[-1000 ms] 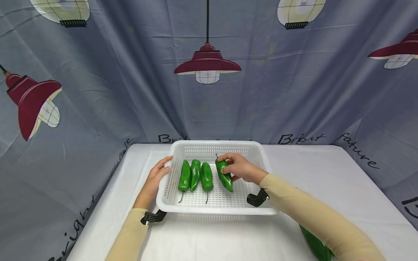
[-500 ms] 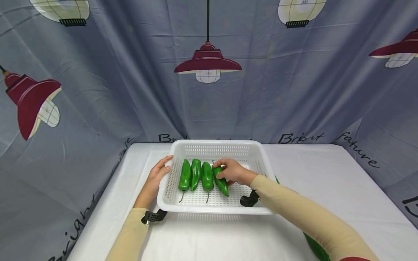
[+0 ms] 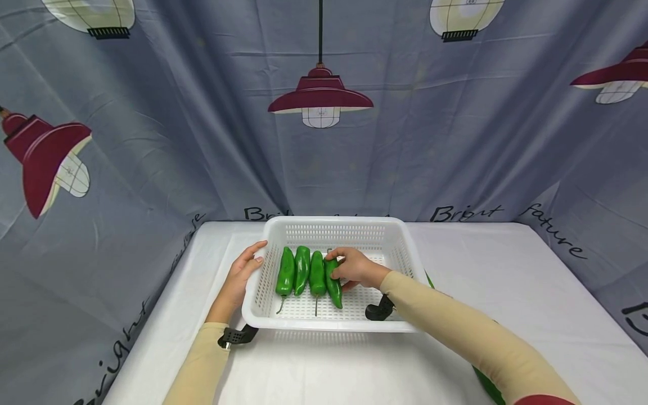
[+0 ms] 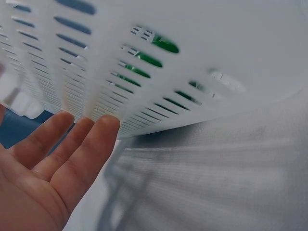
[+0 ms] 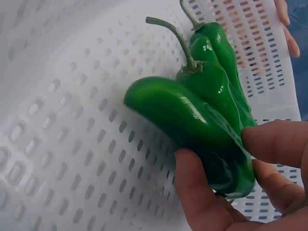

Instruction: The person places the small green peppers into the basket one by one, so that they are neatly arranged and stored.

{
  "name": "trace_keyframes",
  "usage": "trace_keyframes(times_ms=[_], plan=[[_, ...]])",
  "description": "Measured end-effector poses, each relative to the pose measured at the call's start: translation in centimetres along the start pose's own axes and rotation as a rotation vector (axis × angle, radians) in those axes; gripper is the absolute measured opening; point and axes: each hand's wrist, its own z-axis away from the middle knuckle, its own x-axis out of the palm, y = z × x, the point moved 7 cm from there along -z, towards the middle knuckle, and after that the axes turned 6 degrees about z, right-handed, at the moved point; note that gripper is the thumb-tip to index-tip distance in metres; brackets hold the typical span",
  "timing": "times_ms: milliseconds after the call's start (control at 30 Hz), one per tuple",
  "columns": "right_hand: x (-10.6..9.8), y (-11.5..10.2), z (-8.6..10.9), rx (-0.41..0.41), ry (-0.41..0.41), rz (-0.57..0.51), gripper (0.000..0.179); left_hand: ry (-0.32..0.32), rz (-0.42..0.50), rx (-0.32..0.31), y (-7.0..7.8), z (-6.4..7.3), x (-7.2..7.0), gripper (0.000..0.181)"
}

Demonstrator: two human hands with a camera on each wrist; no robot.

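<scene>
Table (image 3: 314,371): white cover; basket near its far edge. Toward its near right corner, a green piece (image 3: 488,388) lies partly behind the right sleeve (image 3: 471,320); a careless elbow could shift it.

Basket (image 3: 334,325): white, perforated. May slide if the right arm leans on its near edge, the opposite support looking light.

Left hand (image 3: 240,275): fingers extended, tips at the basket's left edge, gripping nothing.

Right hand (image 3: 356,267): narrow, thumb and fingers pinching one pepper.

Peppers, four, all inside the basket: left pepper (image 3: 286,273), second pepper (image 3: 302,270) and third pepper (image 3: 317,274) in a row by its left edge; held pepper (image 3: 333,289) at the row's right end. Whether it bears on the floor: cannot tell. Glossy skin could slip the pinch and let it roll toward the right edge; too much leftward push could skew the row.

Stem (image 5: 174,33), third pepper's: long, liable to snag if brushed.
</scene>
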Motion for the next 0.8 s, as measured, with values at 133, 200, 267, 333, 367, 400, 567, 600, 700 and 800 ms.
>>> trace_keyframes(times_ms=[133, 200, 267, 333, 367, 400, 567, 600, 700, 800], plan=[[0.23, -0.05, -0.09, 0.007, -0.001, -0.009, 0.051, -0.006, 0.011, 0.002, 0.06, 0.04, 0.07, 0.050], [0.32, -0.11, -0.12, 0.010, -0.001, -0.015, 0.051, -0.005, 0.009, 0.006, 0.12, 0.05, 0.06, 0.050], [0.42, -0.18, -0.16, 0.009, -0.004, -0.017, 0.050, 0.001, 0.012, 0.006, 0.13, 0.05, 0.00, 0.050], [0.50, -0.23, -0.20, 0.009, -0.006, -0.024, 0.050, 0.003, 0.016, 0.010, 0.16, 0.05, -0.03, 0.050], [0.51, -0.25, -0.21, 0.008, -0.005, -0.028, 0.050, 0.005, 0.015, 0.012, 0.18, 0.04, -0.04, 0.050], [0.54, -0.25, -0.22, 0.009, -0.006, -0.031, 0.050, 0.005, 0.020, 0.013, 0.16, 0.04, -0.05, 0.050], [0.61, -0.22, -0.20, 0.013, -0.009, -0.043, 0.050, 0.005, 0.021, 0.028, 0.26, 0.14, -0.04, 0.050], [0.62, -0.20, -0.18, 0.012, -0.010, -0.042, 0.050, 0.005, 0.023, 0.029, 0.25, 0.15, -0.04, 0.050], [0.58, -0.20, -0.12, 0.011, -0.008, -0.045, 0.051, 0.006, 0.018, 0.027, 0.18, 0.14, -0.04, 0.049], [0.54, -0.16, -0.07, 0.013, -0.005, -0.047, 0.052, 0.010, 0.010, 0.019, 0.07, 0.11, -0.04, 0.050]])
